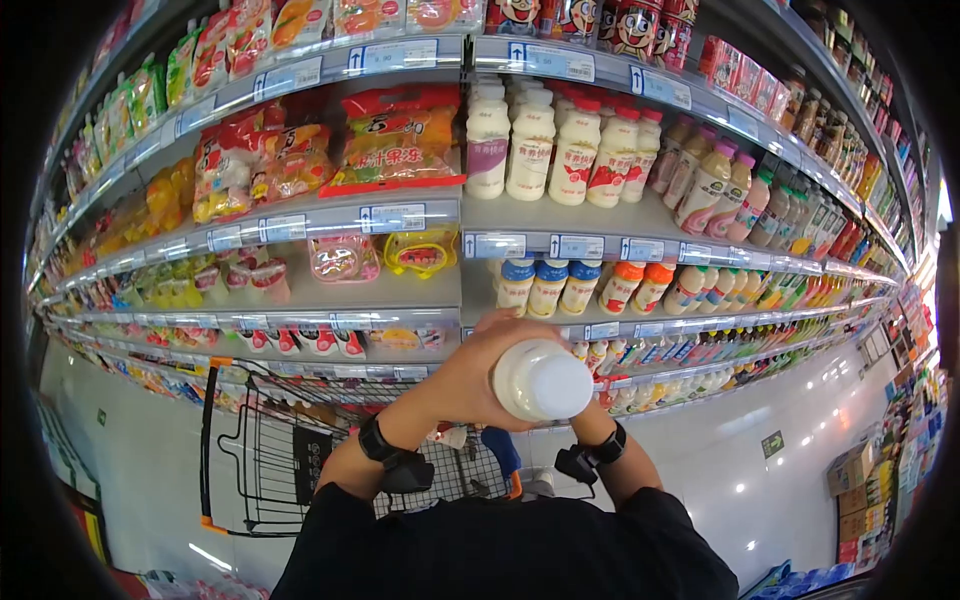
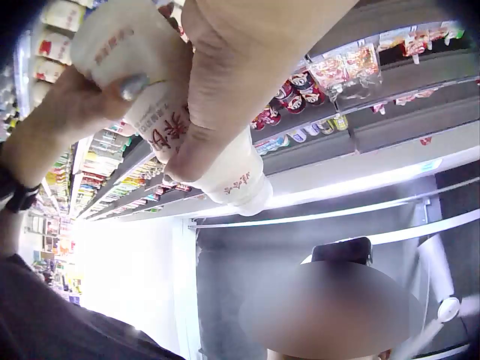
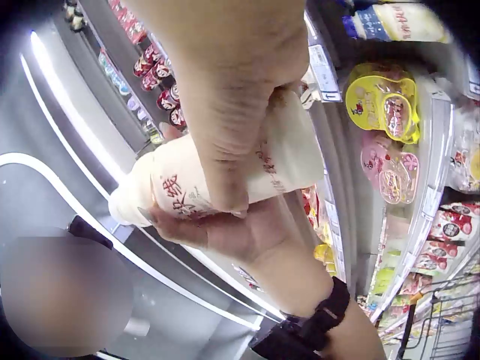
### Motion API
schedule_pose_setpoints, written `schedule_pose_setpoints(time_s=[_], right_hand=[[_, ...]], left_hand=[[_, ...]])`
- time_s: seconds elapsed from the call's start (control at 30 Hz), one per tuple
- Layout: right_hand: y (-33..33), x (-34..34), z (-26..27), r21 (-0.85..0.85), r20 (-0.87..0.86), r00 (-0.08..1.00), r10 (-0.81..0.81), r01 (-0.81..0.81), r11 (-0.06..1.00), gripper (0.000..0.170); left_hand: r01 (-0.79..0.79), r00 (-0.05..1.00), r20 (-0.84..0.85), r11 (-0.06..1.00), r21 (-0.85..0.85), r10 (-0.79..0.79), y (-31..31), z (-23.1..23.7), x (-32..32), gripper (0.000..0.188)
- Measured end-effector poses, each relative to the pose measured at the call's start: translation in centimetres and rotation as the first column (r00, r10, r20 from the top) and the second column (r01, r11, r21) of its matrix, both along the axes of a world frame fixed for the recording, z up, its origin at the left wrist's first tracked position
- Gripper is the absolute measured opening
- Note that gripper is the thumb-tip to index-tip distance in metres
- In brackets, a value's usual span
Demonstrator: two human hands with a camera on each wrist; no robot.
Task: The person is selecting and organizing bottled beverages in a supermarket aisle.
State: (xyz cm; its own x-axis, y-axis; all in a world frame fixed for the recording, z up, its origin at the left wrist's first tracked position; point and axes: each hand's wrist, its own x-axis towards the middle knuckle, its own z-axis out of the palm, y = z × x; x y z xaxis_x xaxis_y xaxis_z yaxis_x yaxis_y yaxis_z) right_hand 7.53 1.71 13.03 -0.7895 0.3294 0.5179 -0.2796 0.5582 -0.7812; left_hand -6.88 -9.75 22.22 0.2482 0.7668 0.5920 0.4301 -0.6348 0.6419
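Pointing its white cap (image 1: 562, 386) at the head camera, a white bottle (image 1: 515, 385) is held just below the middle of the head view, gripped by the curled fingers of the left hand (image 1: 468, 370) and the right hand (image 3: 236, 101) (the latter is mostly hidden there, but is shown by the right wrist view). Shelved bottles (image 1: 575, 155) are seen at upper centre, red bags (image 1: 395, 145) at upper left, and a shopping cart (image 1: 311, 466) at lower left.
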Motion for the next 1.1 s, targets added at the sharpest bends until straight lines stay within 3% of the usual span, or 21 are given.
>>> schedule_pose_setpoints(time_s=[0.1, 0.13, 0.17, 0.2, 0.23, 0.3, 0.33, 0.43, 0.53, 0.67, 0.77, 0.9, 0.97, 1.1], right_hand=[[3.1, -1.7, -0.4, -0.022, -0.188, 0.982, -0.021, 0.017, 1.000, 0.069], [6.7, -4.0, -3.9, 0.461, -0.150, 0.965, -0.213, 0.259, 0.849, 0.073], [6.9, -4.9, -1.6, 0.201, -0.179, 0.967, -0.180, 0.215, 0.956, 0.073], [7.0, -5.9, 0.8, -0.075, -0.253, 0.954, -0.158, 0.143, 0.987, 0.073], [11.9, -9.1, -1.9, 0.439, -0.222, 0.873, -0.434, 0.487, 0.755, 0.063], [11.1, -9.8, 4.8, 0.269, -0.432, 0.761, -0.483, 0.620, 0.737, 0.062], [11.0, -10.8, 6.9, -0.008, -0.491, 0.677, -0.548, 0.626, 0.780, 0.063], [12.7, -12.5, 8.7, -0.032, -0.363, 0.693, -0.623, 0.659, 0.752, 0.067], [13.1, -14.2, 8.7, -0.117, -0.361, 0.681, -0.637, 0.645, 0.755, 0.067], [13.3, -14.3, 9.1, 0.183, -0.170, 0.691, -0.703, 0.723, 0.666, 0.066], [13.7, -14.5, 8.8, 0.182, -0.114, 0.692, -0.713, 0.720, 0.670, 0.066], [13.8, -14.3, 9.3, 0.140, 0.107, 0.699, -0.707, 0.694, 0.706, 0.063], [13.7, -14.1, 9.1, 0.129, 0.120, 0.700, -0.705, 0.693, 0.710, 0.063], [13.7, -14.6, 8.5, 0.158, -0.136, 0.680, -0.720, 0.733, 0.662, 0.062]], left_hand=[[-0.098, 0.995, -0.013, 0.979, 0.178, 0.102, 2.2, 1.0, -0.7, 0.085], [-0.180, 0.984, 0.032, 0.963, 0.201, 0.178, 3.4, 1.2, -0.9, 0.086], [-0.264, 0.964, 0.078, 0.939, 0.221, 0.253, 4.5, 1.3, -1.1, 0.087], [-0.349, 0.937, 0.124, 0.906, 0.239, 0.328, 5.6, 1.1, -1.3, 0.088], [-0.377, 0.926, 0.107, 0.891, 0.252, 0.361, 6.7, 0.6, -1.7, 0.088], [-0.432, 0.900, 0.075, 0.854, 0.289, 0.429, 9.0, -0.4, -2.4, 0.089], [-0.437, 0.896, 0.065, 0.849, 0.297, 0.439, 9.5, -0.2, -2.3, 0.088], [-0.440, 0.892, 0.012, 0.861, 0.256, 0.452, 10.3, -0.4, -2.1, 0.088], [-0.480, 0.870, 0.002, 0.848, 0.226, 0.492, 11.9, -1.1, -3.3, 0.083], [-0.598, 0.777, -0.027, 0.751, 0.280, 0.629, 14.0, -3.3, -4.7, 0.080], [-0.610, 0.744, -0.009, 0.685, 0.398, 0.668, 15.1, -3.6, -4.5, 0.079], [-0.619, 0.727, -0.006, 0.659, 0.428, 0.687, 16.3, -3.8, -4.4, 0.080], [-0.622, 0.731, 0.016, 0.656, 0.428, 0.682, 16.8, -3.9, -4.5, 0.082], [-0.628, 0.718, 0.017, 0.637, 0.447, 0.696, 17.0, -4.2, -4.8, 0.083]])
